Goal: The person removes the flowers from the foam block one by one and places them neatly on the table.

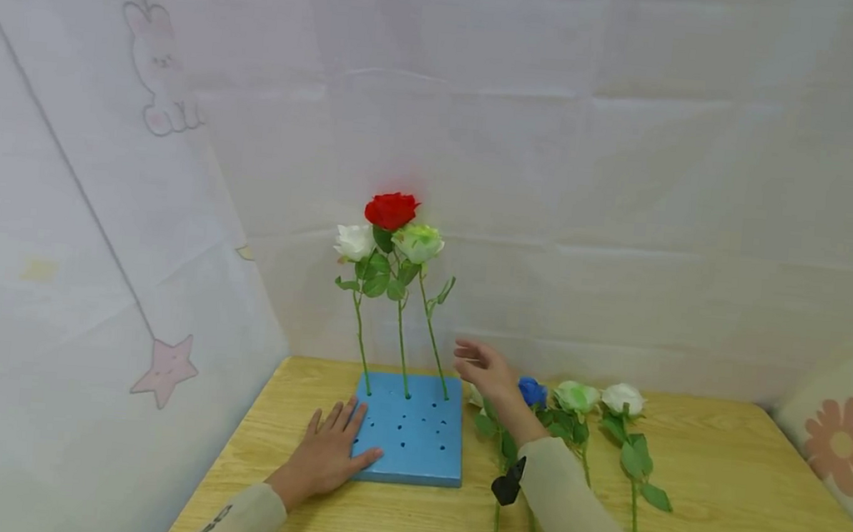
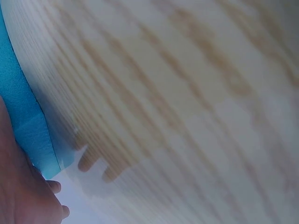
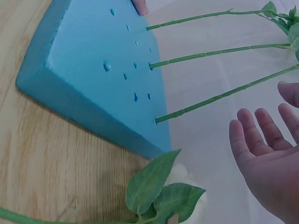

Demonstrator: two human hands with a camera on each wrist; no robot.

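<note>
A blue foam block (image 1: 413, 440) with several holes lies on the wooden table (image 1: 716, 506). Three roses stand in its back row: white (image 1: 354, 242), red (image 1: 391, 210) and pale green (image 1: 417, 242). My left hand (image 1: 332, 451) rests flat on the block's left front corner, fingers straight. My right hand (image 1: 484, 369) hovers open and holds nothing just right of the pale green rose's stem (image 3: 219, 95), above the block's back right corner. The blue block (image 3: 103, 70) and the open right hand (image 3: 266, 154) show in the right wrist view.
Several loose roses lie on the table right of the block: blue (image 1: 533, 390), pale green (image 1: 577, 396), white (image 1: 622, 398), and one partly hidden under my right forearm (image 3: 187, 179). White cloth walls close in the back and left. A flowered cushion (image 1: 845, 441) sits far right.
</note>
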